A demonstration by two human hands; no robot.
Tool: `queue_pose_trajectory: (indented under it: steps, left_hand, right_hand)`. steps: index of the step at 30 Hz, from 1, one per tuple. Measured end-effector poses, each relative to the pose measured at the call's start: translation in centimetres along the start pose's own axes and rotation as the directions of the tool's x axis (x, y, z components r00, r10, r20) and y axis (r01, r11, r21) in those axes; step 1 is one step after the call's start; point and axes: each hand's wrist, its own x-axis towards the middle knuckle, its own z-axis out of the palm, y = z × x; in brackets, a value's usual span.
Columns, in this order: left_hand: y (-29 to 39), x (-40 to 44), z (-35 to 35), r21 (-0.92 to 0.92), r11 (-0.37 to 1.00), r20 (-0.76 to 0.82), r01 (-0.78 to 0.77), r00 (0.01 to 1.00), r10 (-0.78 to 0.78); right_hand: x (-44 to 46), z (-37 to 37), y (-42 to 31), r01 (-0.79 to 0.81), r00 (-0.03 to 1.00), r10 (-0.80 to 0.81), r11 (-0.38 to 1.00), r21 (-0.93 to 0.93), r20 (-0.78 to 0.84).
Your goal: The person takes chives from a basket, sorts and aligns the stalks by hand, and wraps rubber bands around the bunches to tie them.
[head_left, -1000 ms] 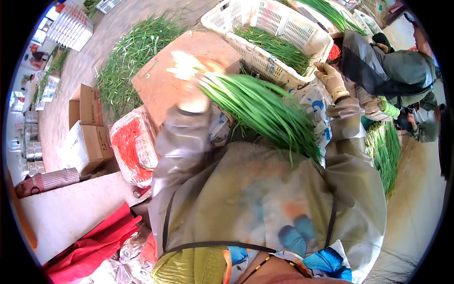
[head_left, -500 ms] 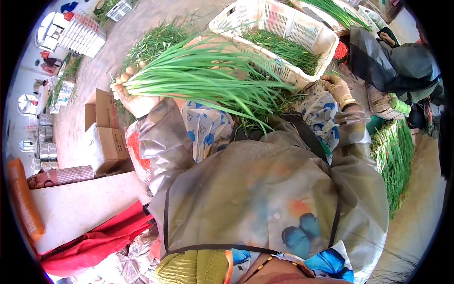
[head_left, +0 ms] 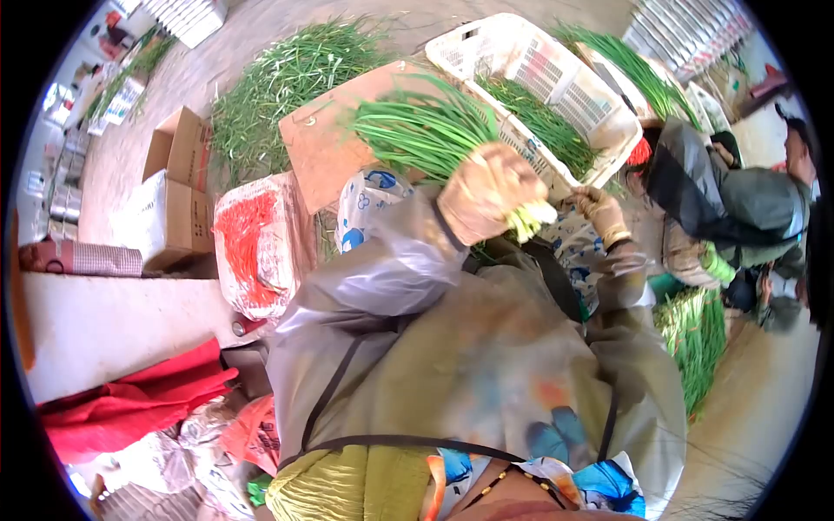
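A bunch of chives [head_left: 426,130] is in my gloved left hand [head_left: 491,191], whose fingers wrap around it near the white ends. The green leaves point up and left over a brown board [head_left: 317,122], and the white ends stick out on the right. My gloved right hand [head_left: 601,213] is just right of it, close to the near corner of a white plastic crate [head_left: 612,122]. Its fingers are bent and closed, and what they hold, if anything, is too small to make out. Loose green leaves [head_left: 543,117] lie in the crate.
A heap of green stalks [head_left: 295,87] lies on the floor beyond the board. Red ties [head_left: 248,239] rest on a wrapped block at left, near a cardboard box [head_left: 178,191]. Stacked chives [head_left: 695,343] stand at right, near another person in dark clothes [head_left: 738,200].
My left hand has swung right, from the far left to beside my right hand, carrying the bunch and turning its white ends rightward. The view has shifted, showing the board and red ties more fully.
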Motion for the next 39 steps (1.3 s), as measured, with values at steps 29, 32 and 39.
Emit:
queue_pose_trajectory:
  steps: [29, 32, 39]
  left_hand:
    - [1.5, -4.9, 2.6, -0.034, 0.998, 0.276, -0.057, 0.959, 0.064]
    - [2.6, -5.0, 3.0, -0.056, 0.994, 0.411, -0.095, 0.905, 0.109]
    - [3.7, -7.1, 2.9, -0.095, 0.995, 0.387, 0.004, 0.921, 0.034]
  right_hand:
    - [1.8, 9.7, -23.0, 0.448, 0.878, -0.321, 0.811, -0.376, 0.354]
    - [3.8, 11.6, -21.0, 0.298, 0.913, -0.015, 0.708, -0.641, 0.409]
    - [2.4, 10.1, -13.6, -0.192, 0.981, 0.16, 0.766, 0.613, 0.108]
